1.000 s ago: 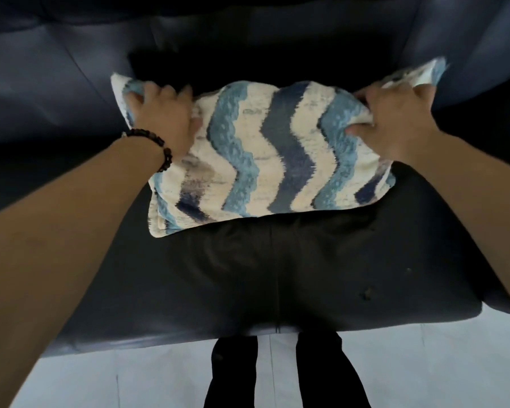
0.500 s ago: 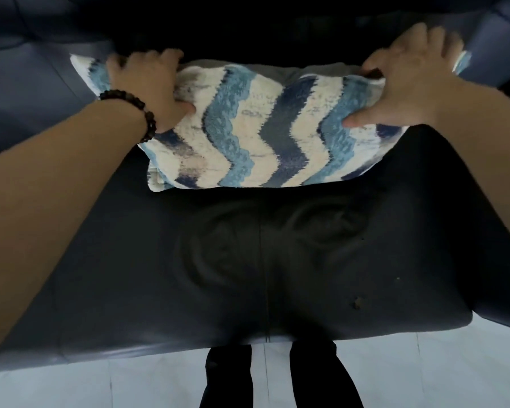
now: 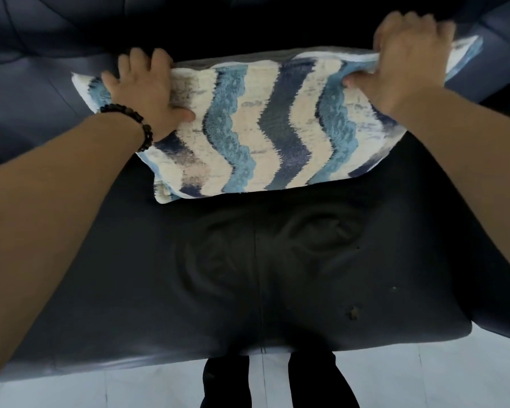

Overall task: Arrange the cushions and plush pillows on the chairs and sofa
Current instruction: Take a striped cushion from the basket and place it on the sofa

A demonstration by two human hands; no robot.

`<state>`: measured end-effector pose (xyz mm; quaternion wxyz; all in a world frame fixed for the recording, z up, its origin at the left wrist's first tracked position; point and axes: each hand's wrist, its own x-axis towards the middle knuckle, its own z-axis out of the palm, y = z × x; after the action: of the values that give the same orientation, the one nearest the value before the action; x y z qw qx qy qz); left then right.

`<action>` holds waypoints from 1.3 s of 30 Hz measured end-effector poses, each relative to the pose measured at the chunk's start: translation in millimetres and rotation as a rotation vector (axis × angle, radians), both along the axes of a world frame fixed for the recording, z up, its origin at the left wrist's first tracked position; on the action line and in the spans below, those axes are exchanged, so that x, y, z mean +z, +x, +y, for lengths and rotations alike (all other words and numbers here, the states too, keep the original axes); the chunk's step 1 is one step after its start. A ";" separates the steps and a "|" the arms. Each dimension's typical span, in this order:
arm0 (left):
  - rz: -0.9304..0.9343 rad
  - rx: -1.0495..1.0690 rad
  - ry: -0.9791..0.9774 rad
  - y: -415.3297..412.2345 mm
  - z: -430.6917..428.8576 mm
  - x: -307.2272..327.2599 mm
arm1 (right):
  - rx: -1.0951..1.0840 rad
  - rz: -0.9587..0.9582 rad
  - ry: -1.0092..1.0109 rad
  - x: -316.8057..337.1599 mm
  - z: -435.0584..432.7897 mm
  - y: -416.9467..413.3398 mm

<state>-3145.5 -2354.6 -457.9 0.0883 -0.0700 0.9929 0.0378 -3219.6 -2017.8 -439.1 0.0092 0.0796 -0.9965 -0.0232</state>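
Cushion (image 3: 271,125) with wavy blue, navy and cream stripes stood at the back of the sofa (image 3: 248,275) seat, its lower edge on the dark leather and its top tipped toward the backrest (image 3: 56,39); shadow hid whether it touched. Both hands were clamped on it, well apart, one at each upper corner. The left hand (image 3: 143,89), with a bead bracelet (image 3: 133,122) at the wrist, had its fingers over the top edge and its thumb pressed on the front face. The right hand (image 3: 407,54) pinched the upper right corner, where the fabric bunched, and that corner sat higher than the left one. The step in hand looked like seating this cushion upright against the backrest. The next move would likely call for levelling the top edge, easing the cushion back until it leaned on its own, then letting go with both hands. A soft cushion might slump forward once released, so a short push into the backrest could help. No other cushions showed here, so how much of the task remained could not be judged.
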 end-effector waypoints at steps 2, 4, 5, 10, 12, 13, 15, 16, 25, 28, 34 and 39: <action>0.127 0.020 0.007 12.2 4.0 -7.4 | -0.088 0.049 -0.054 -7.3 -6.0 8.5; 0.309 0.113 0.065 39.6 7.1 -11.4 | -0.207 0.156 -0.233 -16.0 -4.3 29.8; 0.402 0.202 0.136 57.4 9.1 -14.6 | -0.283 0.207 -0.375 -22.5 -0.9 44.7; 0.198 0.778 0.709 120.3 7.9 -53.9 | -0.662 -0.119 -0.934 -72.5 23.8 109.9; 0.039 0.834 0.807 115.9 -1.9 -73.5 | -0.721 -0.277 -1.004 -86.9 30.4 106.7; 0.015 0.825 0.880 109.8 -3.9 -82.3 | -0.712 -0.313 -1.065 -90.8 30.9 101.6; 0.009 0.838 1.047 96.5 3.0 -97.1 | -0.708 -0.305 -1.131 -98.5 30.8 90.5; 0.022 0.867 1.090 92.2 10.4 -102.9 | -0.728 -0.283 -1.106 -102.4 30.3 87.5; 0.336 1.051 0.950 90.2 44.7 -116.4 | -0.750 -0.076 -0.957 -102.7 35.2 83.6; 0.279 0.996 0.754 81.0 45.2 -111.4 | -0.678 -0.131 -0.858 -101.4 29.8 80.4; 0.623 0.212 0.055 79.4 61.6 -77.9 | -0.179 0.428 -0.466 -86.6 -21.7 96.3; 0.368 -0.086 -0.262 42.5 61.1 -73.2 | 0.458 0.195 -0.121 -87.6 -92.2 88.5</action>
<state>-3103.0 -2293.5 -531.1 -0.1028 -0.0301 0.9908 -0.0833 -3131.2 -2109.9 -526.7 0.1150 0.3001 -0.9464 0.0315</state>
